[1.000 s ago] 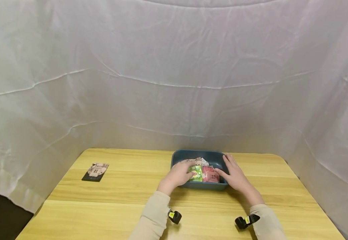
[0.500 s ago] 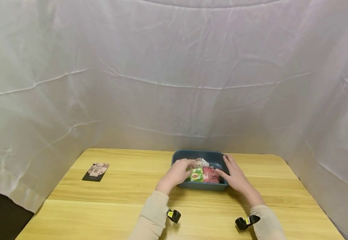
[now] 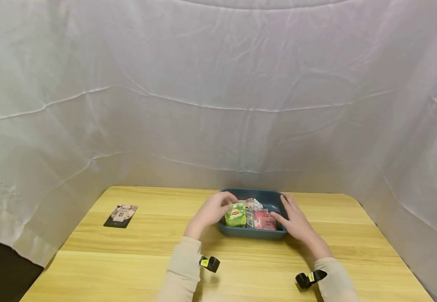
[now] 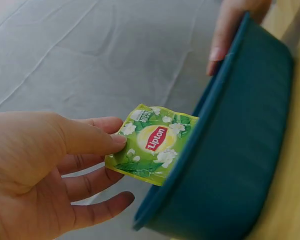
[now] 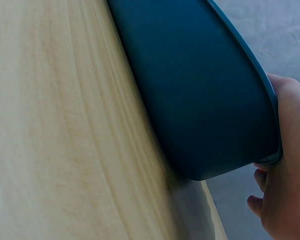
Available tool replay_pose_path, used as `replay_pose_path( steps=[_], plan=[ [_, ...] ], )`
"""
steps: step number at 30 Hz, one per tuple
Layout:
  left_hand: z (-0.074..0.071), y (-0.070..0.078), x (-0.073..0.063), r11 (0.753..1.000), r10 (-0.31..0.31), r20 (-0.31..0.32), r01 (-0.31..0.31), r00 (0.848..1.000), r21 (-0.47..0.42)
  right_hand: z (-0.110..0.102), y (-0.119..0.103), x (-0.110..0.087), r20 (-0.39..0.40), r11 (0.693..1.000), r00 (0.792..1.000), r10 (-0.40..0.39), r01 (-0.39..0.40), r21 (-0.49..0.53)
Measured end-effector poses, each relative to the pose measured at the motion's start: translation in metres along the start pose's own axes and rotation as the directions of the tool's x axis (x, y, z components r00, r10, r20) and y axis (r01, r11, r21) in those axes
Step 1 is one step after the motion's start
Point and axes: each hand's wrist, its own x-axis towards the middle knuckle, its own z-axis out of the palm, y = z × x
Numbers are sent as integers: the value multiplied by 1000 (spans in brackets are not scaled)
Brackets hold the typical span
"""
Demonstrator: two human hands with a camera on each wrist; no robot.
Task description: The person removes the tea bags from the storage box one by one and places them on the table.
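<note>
Between thumb and fingers, my left hand (image 3: 211, 210) pinches a green Lipton tea bag sachet (image 4: 152, 142) printed with white flowers. In the left wrist view the sachet stands partly above the rim of a dark blue plastic bin (image 4: 230, 145), its far edge hidden behind the wall. My right hand (image 3: 296, 220) holds the bin's right end, thumb over the rim and fingers along the outer side (image 5: 285, 165). Inside the bin lie a pink-red sachet (image 3: 265, 221) and crumpled pale patterned packets (image 3: 254, 204) behind it.
A black card-like item with a pink patterned piece (image 3: 120, 215) lies on the left of the wooden table (image 3: 158, 235). Grey-white cloth (image 3: 218, 126) hangs around the table's back and sides. A small black camera is strapped to each wrist.
My left hand has taken hold of the green tea bag sachet and moved it left and up toward the bin's left rim. The right hand stays on the bin's right end.
</note>
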Motion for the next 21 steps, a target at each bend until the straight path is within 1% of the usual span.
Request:
replay_pose_path(
  steps=[5,8,10,14,18,21],
  plan=[
    [-17,-6,-5,997,-37,-75,32,997,-66,0,-1,1,-1,1000,1000,-2,2,1],
    [-27,-11,-8,994,-63,-131,50,989,-101,1,-2,1,-2,1000,1000,-5,5,3],
    [-34,-14,-11,990,-88,-166,67,982,-126,1,-2,2,-1,1000,1000,-7,7,5],
    [-47,-23,-17,979,-136,-246,93,960,-179,1,-3,2,-4,1000,1000,-12,12,3],
    [-60,-35,-25,971,-176,-319,110,931,-213,1,-3,3,-5,1000,1000,-16,16,-1],
    [-71,-47,-33,961,-222,-361,140,906,-240,0,-3,3,-5,1000,1000,-13,13,1]
  ],
)
